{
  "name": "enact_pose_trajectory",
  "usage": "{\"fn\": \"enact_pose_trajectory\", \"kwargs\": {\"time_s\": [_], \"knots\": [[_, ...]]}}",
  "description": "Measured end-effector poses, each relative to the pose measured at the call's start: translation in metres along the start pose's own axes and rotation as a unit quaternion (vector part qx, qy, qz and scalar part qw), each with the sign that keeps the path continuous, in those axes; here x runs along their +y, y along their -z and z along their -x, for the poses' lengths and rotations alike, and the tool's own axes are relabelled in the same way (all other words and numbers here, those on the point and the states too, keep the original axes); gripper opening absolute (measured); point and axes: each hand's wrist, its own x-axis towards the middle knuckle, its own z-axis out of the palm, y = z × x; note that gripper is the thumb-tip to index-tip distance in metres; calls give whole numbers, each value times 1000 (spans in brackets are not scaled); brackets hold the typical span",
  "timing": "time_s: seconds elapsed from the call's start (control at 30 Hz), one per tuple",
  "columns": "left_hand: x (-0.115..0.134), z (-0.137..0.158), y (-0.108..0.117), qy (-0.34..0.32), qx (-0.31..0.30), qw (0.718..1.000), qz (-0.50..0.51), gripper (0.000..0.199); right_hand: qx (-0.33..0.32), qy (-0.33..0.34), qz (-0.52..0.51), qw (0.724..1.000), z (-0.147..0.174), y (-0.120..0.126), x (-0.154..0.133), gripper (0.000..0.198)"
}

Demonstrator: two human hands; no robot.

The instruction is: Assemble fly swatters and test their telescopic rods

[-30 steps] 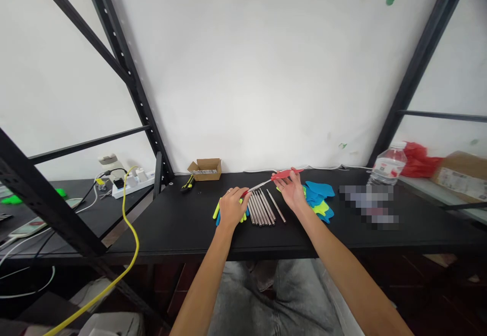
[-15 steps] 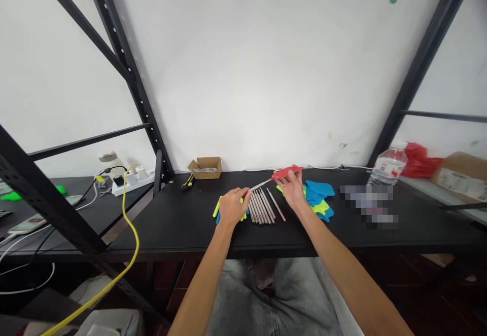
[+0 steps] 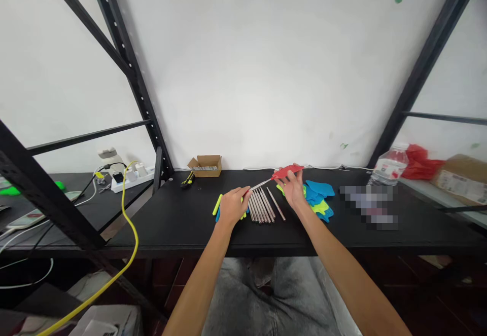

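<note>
In the head view, both forearms reach forward from the lower edge and slant inward, so the hands come near each other over the black table (image 3: 171,224). The left hand (image 3: 233,207) lies back upward, its fingers closed on the near end of a thin silver rod (image 3: 262,184). The right hand (image 3: 292,186) is turned palm inward, its thumb and fingers gripping a red piece (image 3: 288,172) at the rod's other end. The rod slopes up between the two sets of fingertips.

Just below the rod, between the hands, lies a row of metal rods (image 3: 261,207). Blue and yellow sticks (image 3: 217,205) poke out beside and under the left fingers; blue and yellow flat pieces (image 3: 319,190) lie just right of the right fingers. Beyond the left fingers stands a small open cardboard box (image 3: 207,170).
</note>
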Motion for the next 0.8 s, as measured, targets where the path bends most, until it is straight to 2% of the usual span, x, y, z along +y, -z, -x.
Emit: {"fn": "enact_pose_trajectory", "kwargs": {"time_s": [0.53, 0.8], "knots": [[-1, 0, -1, 10, 1, 1000, 19, 28, -21, -6, 1, 1000, 2, 0, -1, 55], [2, -2, 2, 5, 1, 1000, 7, 27, -23, 5, -15, 1000, 4, -2, 2, 47]]}}
